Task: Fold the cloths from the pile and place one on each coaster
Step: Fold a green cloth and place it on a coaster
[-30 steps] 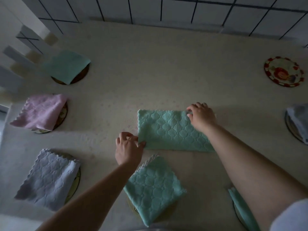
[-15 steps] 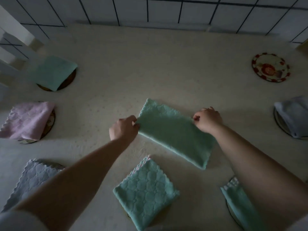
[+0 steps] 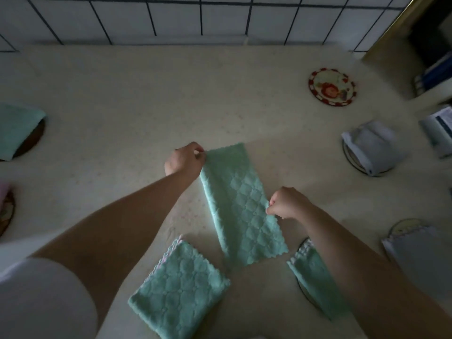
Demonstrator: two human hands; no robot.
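Pinching the far narrow end of the green cloth (image 3: 241,204) between thumb and curled fingers, my left hand (image 3: 184,159) has a closed grip on its top left corner. My right hand (image 3: 287,203) is curled too, its fingertips nipping the cloth's right long edge a little past halfway down. Both grips are tight on the fabric, with no open fingers that I can see.

Between them the cloth is folded into a long narrow strip. Its long axis runs from the middle of the surface (image 3: 146,99) back toward the near edge, leaning slightly right as it comes closer to me. Quilted side up, scalloped end nearest me.

Just beside that near end, to the left, a folded green square (image 3: 178,288) lies close to the near edge. To the right, partly under my forearm, another folded green cloth (image 3: 315,281) sits on a dark-rimmed coaster (image 3: 302,291). Toward the right edge a pale folded cloth (image 3: 374,145) rests on its coaster, and another pale one (image 3: 420,250) lies nearer me. Toward the far right corner the red-rimmed coaster (image 3: 332,86) is bare. At the left edge a green cloth (image 3: 17,130) covers a brown coaster.
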